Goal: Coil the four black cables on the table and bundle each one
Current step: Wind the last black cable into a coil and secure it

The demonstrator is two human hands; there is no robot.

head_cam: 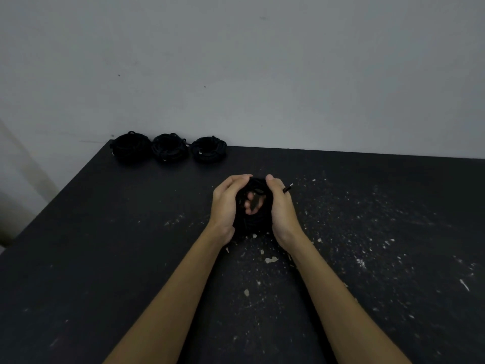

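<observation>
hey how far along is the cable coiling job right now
Three coiled cables already sit in a row at the table's far edge. The fourth cable is coiled and gripped between the left hand and right hand, one plug end still sticking out. Only finishing that bundle remains.

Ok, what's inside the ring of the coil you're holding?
Through the middle of the cable coil fingertips and a dark connector end show. The left hand and right hand cover its sides, so any tie is hidden.
</observation>
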